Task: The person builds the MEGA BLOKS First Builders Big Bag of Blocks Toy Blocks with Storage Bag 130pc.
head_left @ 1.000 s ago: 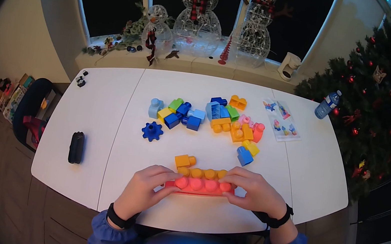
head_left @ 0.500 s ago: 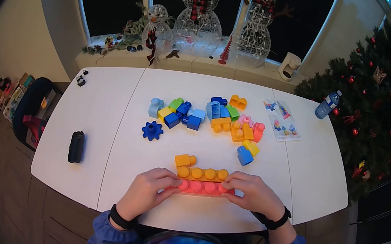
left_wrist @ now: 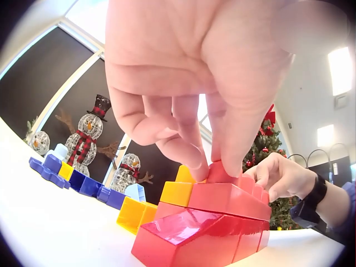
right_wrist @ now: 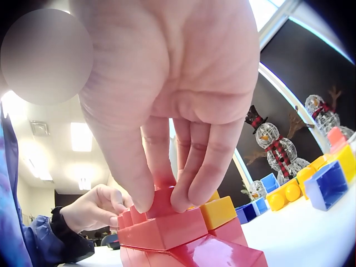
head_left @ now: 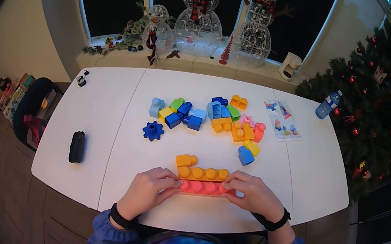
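Pinching the long pink brick by both ends at the frame's lower centre, the left hand and right hand probably spread their grip so it sits level beside the long orange brick.

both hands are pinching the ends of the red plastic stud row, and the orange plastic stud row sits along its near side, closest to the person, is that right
Not quite: the head view shows the orange plastic stud row along the far side of the red plastic stud row, not the near side. The left hand and right hand do pinch the red row's ends.
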`<state>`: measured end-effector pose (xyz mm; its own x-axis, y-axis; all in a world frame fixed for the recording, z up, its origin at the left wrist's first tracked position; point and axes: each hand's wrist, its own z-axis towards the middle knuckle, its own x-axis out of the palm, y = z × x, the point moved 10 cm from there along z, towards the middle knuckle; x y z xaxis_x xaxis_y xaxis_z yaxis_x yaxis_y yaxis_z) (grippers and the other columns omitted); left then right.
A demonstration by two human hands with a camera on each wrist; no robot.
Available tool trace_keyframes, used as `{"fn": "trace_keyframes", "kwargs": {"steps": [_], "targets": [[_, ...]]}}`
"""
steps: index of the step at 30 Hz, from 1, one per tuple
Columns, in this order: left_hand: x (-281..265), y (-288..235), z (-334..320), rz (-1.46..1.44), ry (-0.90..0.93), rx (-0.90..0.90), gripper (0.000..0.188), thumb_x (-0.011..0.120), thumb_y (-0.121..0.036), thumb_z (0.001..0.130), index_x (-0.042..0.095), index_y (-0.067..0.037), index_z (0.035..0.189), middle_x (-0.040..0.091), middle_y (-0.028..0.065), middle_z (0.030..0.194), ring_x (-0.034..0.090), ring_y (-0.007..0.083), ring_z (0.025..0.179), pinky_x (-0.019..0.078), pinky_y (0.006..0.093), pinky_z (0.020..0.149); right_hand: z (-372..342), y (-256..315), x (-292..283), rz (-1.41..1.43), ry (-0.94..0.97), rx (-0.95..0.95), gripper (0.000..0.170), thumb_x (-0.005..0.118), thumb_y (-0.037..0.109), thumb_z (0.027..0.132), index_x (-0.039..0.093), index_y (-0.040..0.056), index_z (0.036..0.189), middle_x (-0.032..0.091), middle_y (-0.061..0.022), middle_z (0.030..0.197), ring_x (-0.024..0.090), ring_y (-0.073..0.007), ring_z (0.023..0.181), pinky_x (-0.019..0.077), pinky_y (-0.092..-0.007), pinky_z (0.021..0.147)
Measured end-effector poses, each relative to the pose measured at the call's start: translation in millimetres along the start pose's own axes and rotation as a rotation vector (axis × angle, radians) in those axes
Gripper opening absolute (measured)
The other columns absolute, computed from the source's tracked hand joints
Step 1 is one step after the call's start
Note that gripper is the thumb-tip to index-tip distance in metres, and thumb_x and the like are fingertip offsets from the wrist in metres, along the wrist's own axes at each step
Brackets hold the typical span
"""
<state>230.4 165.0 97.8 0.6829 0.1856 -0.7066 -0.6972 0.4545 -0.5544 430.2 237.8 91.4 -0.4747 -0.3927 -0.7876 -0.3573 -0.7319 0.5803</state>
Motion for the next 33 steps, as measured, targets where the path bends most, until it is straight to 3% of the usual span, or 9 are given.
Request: {"fn": "trace_keyframes", "kwargs": {"steps": [3,7,10,16,19,22,25,28,33], "targets": [[-5,3,5,-0.052,-0.014,-0.058,0.030,0.085,-0.021,0.083,0.075,-0.007,0.108,0.072,0.0072,0.105,0.072,0.0279,0.093,0.0605,0.0365,0.079,3,3,-8,-0.004,-0.014,0.056,0.035,0.087,0.023,0.082,0.072,0.0081,0.110,0.067,-0.0074,0.111,0.070,-0.0273,0.088,0.0585,-0.0359,0.073],[-5,-3,13,-0.053,0.008,-0.099,0.057,0.088,-0.028,0.080,0.068,-0.007,0.128,0.069,0.0105,0.120,0.071,0.0320,0.105,0.0600,0.0391,0.088,11,13,-17,-0.092,-0.094,-0.002,0.057,0.089,0.029,0.080,0.067,0.0089,0.129,0.067,-0.0108,0.120,0.068,-0.0293,0.105,0.0563,-0.0388,0.089],[7,7,11,-0.001,0.037,-0.077,0.064,0.088,-0.029,0.080,0.064,-0.008,0.135,0.068,0.0114,0.126,0.069,0.0330,0.110,0.0591,0.0398,0.091,14,4,-6,-0.138,-0.069,-0.034,0.065,0.089,0.029,0.080,0.064,0.0073,0.135,0.067,-0.0133,0.126,0.065,-0.0317,0.116,0.0524,-0.0411,0.100],[10,12,16,0.017,0.068,-0.044,0.057,0.085,-0.028,0.083,0.066,-0.008,0.133,0.068,0.0118,0.127,0.069,0.0337,0.107,0.0593,0.0397,0.089,15,-7,7,-0.092,0.011,0.049,0.063,0.089,0.025,0.079,0.065,0.0062,0.134,0.067,-0.0146,0.131,0.064,-0.0337,0.121,0.0512,-0.0413,0.105],[6,34,26,-0.193,0.153,-0.226,0.050,0.084,-0.027,0.086,0.067,-0.007,0.129,0.069,0.0125,0.123,0.070,0.0342,0.102,0.0595,0.0386,0.085,15,-8,8,-0.082,0.004,0.047,0.061,0.089,0.023,0.079,0.066,0.0055,0.133,0.067,-0.0148,0.130,0.064,-0.0339,0.120,0.0516,-0.0412,0.104],[8,66,39,-0.075,0.140,-0.224,0.042,0.081,-0.023,0.088,0.069,-0.006,0.124,0.070,0.0135,0.120,0.068,0.0344,0.104,0.0582,0.0391,0.087,15,-9,9,-0.082,0.004,0.040,0.061,0.088,0.023,0.080,0.066,0.0051,0.133,0.067,-0.0150,0.129,0.065,-0.0340,0.119,0.0521,-0.0409,0.103],[21,70,47,0.108,0.170,-0.058,0.039,0.079,-0.017,0.087,0.070,-0.005,0.123,0.070,0.0144,0.117,0.066,0.0343,0.110,0.0560,0.0412,0.093,16,-8,8,-0.088,0.010,0.038,0.061,0.088,0.023,0.080,0.066,0.0048,0.133,0.067,-0.0152,0.129,0.065,-0.0341,0.118,0.0528,-0.0407,0.103],[41,78,54,0.090,0.286,-0.041,0.040,0.079,-0.013,0.084,0.070,-0.004,0.122,0.070,0.0146,0.115,0.064,0.0347,0.112,0.0540,0.0425,0.097,16,-8,9,-0.093,0.013,0.039,0.061,0.088,0.023,0.080,0.066,0.0046,0.133,0.067,-0.0152,0.129,0.065,-0.0340,0.117,0.0533,-0.0403,0.102],[58,94,62,0.213,0.371,-0.053,0.037,0.080,-0.011,0.081,0.069,-0.001,0.114,0.069,0.0158,0.107,0.067,0.0351,0.101,0.0566,0.0419,0.090,16,-8,9,-0.103,0.017,0.043,0.061,0.088,0.024,0.080,0.066,0.0047,0.133,0.067,-0.0148,0.129,0.066,-0.0331,0.117,0.0537,-0.0393,0.101]]}}
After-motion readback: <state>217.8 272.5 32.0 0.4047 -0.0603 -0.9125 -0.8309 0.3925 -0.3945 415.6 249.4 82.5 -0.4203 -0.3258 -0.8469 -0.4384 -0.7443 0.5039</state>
